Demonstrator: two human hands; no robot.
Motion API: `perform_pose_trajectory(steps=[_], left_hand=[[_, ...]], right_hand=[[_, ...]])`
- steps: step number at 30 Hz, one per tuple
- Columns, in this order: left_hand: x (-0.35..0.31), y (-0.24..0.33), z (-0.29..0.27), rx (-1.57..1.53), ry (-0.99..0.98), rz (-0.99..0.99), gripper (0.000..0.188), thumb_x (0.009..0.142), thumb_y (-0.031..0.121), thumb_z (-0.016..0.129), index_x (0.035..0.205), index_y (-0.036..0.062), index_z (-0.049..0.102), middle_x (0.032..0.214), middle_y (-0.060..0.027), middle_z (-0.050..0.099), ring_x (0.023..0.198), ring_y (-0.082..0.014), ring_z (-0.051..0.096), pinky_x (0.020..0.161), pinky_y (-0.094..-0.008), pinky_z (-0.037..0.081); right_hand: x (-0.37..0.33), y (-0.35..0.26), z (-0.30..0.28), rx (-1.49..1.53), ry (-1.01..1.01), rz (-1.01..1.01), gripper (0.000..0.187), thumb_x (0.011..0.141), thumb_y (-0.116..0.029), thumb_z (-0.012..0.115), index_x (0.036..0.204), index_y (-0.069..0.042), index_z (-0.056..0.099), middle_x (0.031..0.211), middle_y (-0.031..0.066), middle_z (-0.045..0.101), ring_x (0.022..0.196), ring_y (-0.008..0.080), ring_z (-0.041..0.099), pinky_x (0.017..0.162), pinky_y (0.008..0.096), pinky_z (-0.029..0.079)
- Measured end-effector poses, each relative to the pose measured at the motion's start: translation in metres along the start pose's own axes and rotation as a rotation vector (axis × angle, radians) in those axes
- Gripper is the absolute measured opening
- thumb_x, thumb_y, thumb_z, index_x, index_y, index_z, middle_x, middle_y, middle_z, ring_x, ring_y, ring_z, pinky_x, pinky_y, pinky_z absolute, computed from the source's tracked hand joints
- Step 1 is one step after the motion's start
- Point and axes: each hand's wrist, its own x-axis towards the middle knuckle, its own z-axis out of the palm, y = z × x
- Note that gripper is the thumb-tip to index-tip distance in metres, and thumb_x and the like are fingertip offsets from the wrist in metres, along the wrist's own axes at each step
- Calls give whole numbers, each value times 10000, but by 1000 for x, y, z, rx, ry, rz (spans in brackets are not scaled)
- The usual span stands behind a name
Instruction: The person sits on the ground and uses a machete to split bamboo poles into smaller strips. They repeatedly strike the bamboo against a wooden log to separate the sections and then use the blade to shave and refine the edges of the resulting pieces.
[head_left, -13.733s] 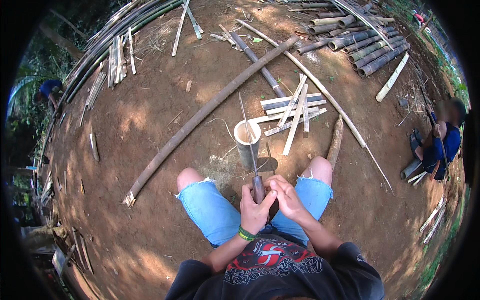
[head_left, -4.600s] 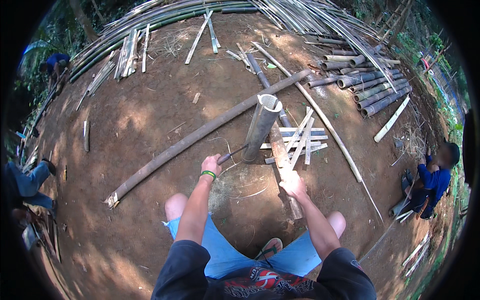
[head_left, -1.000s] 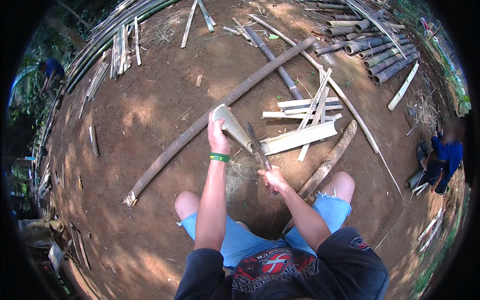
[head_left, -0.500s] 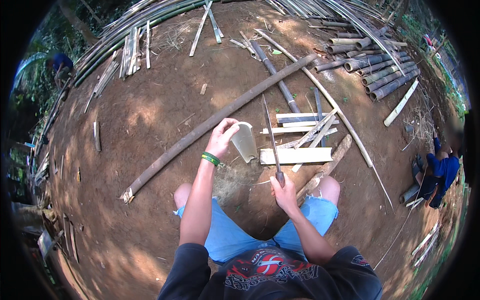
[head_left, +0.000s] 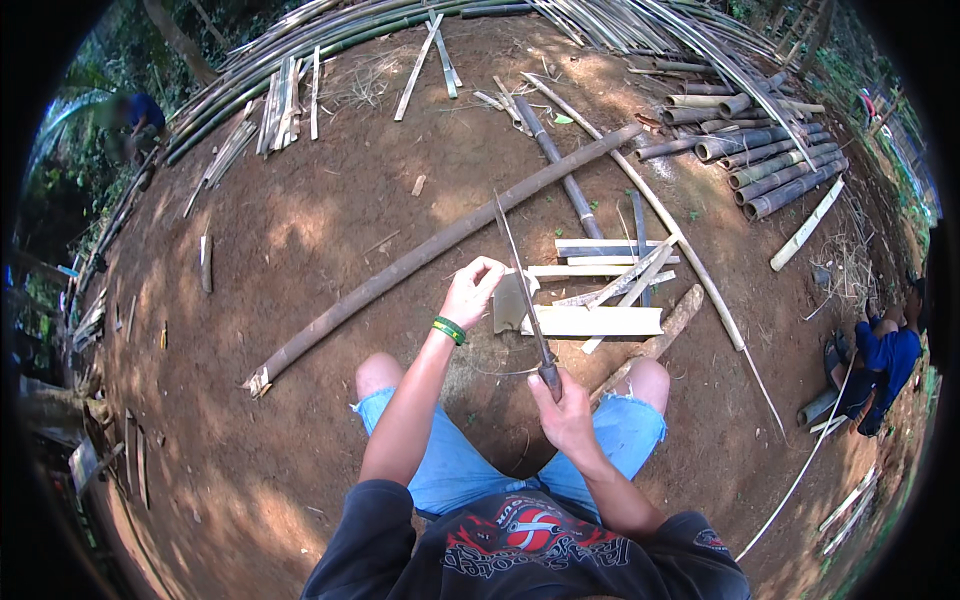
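My left hand (head_left: 473,292), with a green and yellow band at the wrist, pinches the upper edge of a short split bamboo piece (head_left: 508,304). The piece stands roughly on end above the ground between my knees. My right hand (head_left: 567,412) is wrapped round the dark handle of a machete (head_left: 525,282). Its long thin blade points away from me and crosses in front of the bamboo piece; whether it touches cannot be seen. Just to the right lies a pale split bamboo half (head_left: 600,321), its light inner side up.
A long bamboo pole (head_left: 430,250) lies diagonally beyond my hands. Split strips (head_left: 610,268) and a rough log (head_left: 675,320) are to the right. Cut bamboo tubes (head_left: 770,160) are stacked at the far right. One person (head_left: 885,350) sits at the right, another (head_left: 145,112) is far left.
The bamboo piece in my left hand has shifted right and turned. My left hand has moved right and slightly down. The machete's tip has swung left, bringing the blade across the piece.
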Motion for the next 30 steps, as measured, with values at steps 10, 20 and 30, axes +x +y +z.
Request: perform_pose_trajectory(steps=[10,20,30], left_hand=[[-9,0,3,-102,11,-67,214,1018,253,608,1008,45,659,940,15,662,867,-59,567,795,-241,468],[-10,-4,16,-49,74,1,141,996,186,610,1006,49,582,948,17,596,915,-83,548,849,-251,447],[-14,-20,19,-207,41,-65,185,1052,260,489,1058,81,538,982,12,534,952,-84,500,894,-248,408]], right_hand=[[-6,-20,0,-108,12,-3,348,953,-309,676,860,14,586,581,126,538,519,237,541,545,411,431],[-5,-22,6,-133,-26,73,380,950,-345,672,897,18,572,661,232,608,677,440,653,633,503,477],[-1,-12,-3,-60,-98,107,393,959,-362,656,885,15,574,663,208,591,641,387,628,619,460,464]])
